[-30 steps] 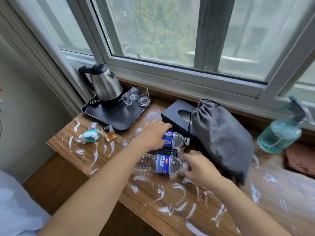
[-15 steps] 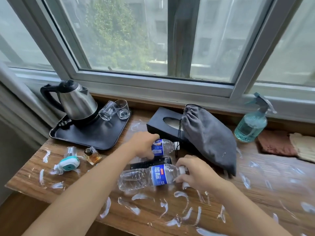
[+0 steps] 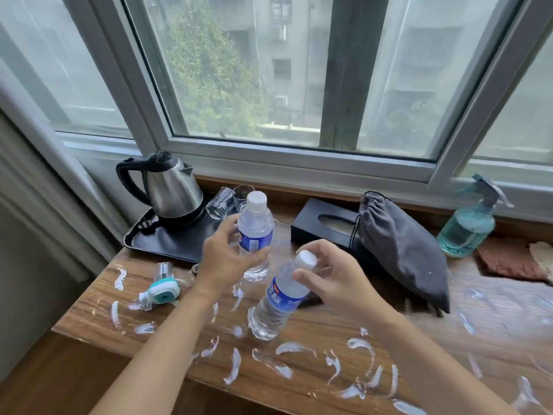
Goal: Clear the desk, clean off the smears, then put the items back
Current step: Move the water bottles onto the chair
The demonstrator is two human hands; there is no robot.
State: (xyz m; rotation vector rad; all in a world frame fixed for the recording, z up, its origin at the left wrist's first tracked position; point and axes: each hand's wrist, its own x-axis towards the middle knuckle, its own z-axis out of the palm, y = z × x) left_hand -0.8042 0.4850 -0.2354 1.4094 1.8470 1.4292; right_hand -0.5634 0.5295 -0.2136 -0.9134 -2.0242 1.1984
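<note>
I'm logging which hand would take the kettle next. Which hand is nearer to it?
Left. The left hand, holding a water bottle, is just right of the kettle. The right hand, holding another bottle, is farther right and nearer the person.

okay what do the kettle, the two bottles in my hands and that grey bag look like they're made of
Kettle: likely stainless steel, brushed and shiny, with a black, probably plastic handle.
Bottles, in the left hand and right hand: clear thin plastic, glossy, white caps.
Grey bag: soft matte fabric, gathered by a drawstring at its mouth.
</note>
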